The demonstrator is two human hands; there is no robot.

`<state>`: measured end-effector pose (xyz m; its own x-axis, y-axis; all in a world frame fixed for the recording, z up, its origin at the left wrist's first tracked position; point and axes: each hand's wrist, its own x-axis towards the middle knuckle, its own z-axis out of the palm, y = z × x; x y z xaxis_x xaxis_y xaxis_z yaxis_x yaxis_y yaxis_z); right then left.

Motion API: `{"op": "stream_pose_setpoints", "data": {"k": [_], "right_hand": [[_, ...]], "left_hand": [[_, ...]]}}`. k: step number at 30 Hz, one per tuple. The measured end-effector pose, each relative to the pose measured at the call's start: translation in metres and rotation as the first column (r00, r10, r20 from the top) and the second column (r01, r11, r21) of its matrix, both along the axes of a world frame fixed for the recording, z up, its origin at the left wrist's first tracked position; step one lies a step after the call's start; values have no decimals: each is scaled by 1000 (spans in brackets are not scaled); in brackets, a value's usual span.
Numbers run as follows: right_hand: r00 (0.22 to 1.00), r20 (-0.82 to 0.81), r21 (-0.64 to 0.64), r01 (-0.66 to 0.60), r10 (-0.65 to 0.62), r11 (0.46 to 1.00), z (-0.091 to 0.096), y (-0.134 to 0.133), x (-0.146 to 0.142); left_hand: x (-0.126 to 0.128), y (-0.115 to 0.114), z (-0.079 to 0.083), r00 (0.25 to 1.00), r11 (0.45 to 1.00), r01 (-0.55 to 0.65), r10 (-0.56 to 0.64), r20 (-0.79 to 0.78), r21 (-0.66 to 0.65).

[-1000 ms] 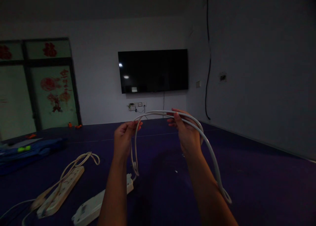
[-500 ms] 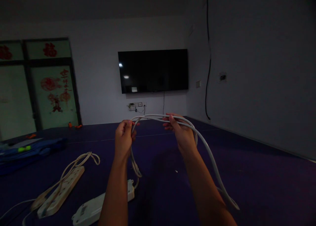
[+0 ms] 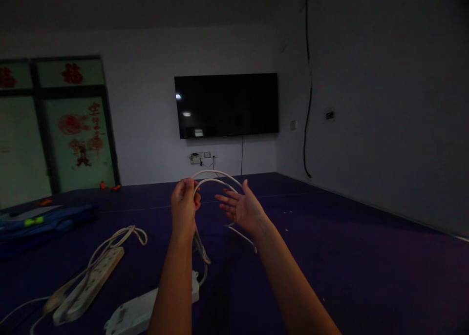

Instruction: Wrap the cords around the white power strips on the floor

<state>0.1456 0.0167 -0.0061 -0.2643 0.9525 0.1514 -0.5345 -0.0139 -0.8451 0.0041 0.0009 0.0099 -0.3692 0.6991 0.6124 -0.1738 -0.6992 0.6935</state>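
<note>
My left hand (image 3: 185,203) is raised in front of me, fingers pinched on a white cable (image 3: 216,176) that loops in an arc above and behind my right hand. My right hand (image 3: 240,208) is beside it with the palm turned left and the fingers spread, holding nothing. The cable drops from my left hand down to a white power strip (image 3: 141,309) lying on the dark purple surface (image 3: 330,257) below my left forearm.
A second, beige power strip (image 3: 88,283) with its coiled cord lies at the lower left. A blue bag (image 3: 44,222) sits at the far left. A dark wall-mounted TV (image 3: 226,105) hangs ahead, with glass doors at the left.
My right hand has let go of the cable and opened, moving left toward my left hand. The long loop that hung to the right has been drawn in.
</note>
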Motion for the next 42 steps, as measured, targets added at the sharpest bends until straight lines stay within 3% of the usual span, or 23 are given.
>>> {"op": "stream_pose_setpoints", "data": {"k": [2,3,5,6,7,9,10,11,12,16,17,19,21,23,25,29,32,34,37,42], "right_hand": [[985,143,56,-102,93,993,2,-5,-4],[974,214,107,-103,78,989,4,-8,-6],[951,288,284,25,-110,959,7,-14,-9],[925,264,398,153,-273,905,9,-15,-10],[872,201,510,296,-447,807,10,-16,-10],[712,50,678,491,-701,547,10,-15,-9],[650,8,735,511,-760,445,9,-12,-8],[621,3,781,488,-783,390,6,-9,-7],[631,35,811,435,-775,391,3,-4,-6],[761,242,723,273,-603,635,-9,12,-3],[772,259,695,269,-581,667,-10,14,-2],[766,232,691,304,-600,656,-7,12,1],[745,158,715,366,-648,596,-1,4,5],[738,94,714,418,-668,562,7,-6,9],[744,53,695,452,-666,560,13,-16,12],[749,-16,640,516,-662,569,19,-24,14],[767,-81,528,575,-637,626,19,-21,12],[790,-126,422,590,-600,688,18,-19,11],[843,-179,285,538,-508,793,17,-17,10],[955,-238,164,221,-179,961,22,-20,14]], "left_hand": [[-3,1,-1,1000,1000,-10,10,19,-1],[-4,1,-1,1000,1000,-20,20,18,-6],[-7,0,0,999,999,-45,45,5,-23],[-8,-1,0,999,998,-47,47,-1,-35],[-9,-2,1,999,998,-38,38,-8,-49],[-9,-5,2,1000,997,3,-4,-18,-71],[-9,-6,3,999,997,33,-34,-23,-76],[-8,-8,4,997,995,64,-67,-31,-76],[-6,-9,4,995,993,93,-97,-40,-73],[-1,-12,5,972,976,203,-210,-102,-74],[-1,-12,4,966,973,216,-225,-126,-78],[-1,-14,4,953,972,214,-229,-198,-92],[-1,-16,3,931,978,170,-199,-305,-119],[-2,-18,3,883,979,115,-179,-434,-171],[-3,-19,2,817,961,105,-230,-529,-256],[-7,-20,-2,683,838,304,-524,-509,-454],[-10,-16,-6,624,766,425,-634,-456,-483],[-9,-11,-9,627,760,435,-640,-444,-482],[-4,-2,-14,693,802,372,-575,-435,-467],[9,11,-19,830,822,346,-493,-261,-452]]}}
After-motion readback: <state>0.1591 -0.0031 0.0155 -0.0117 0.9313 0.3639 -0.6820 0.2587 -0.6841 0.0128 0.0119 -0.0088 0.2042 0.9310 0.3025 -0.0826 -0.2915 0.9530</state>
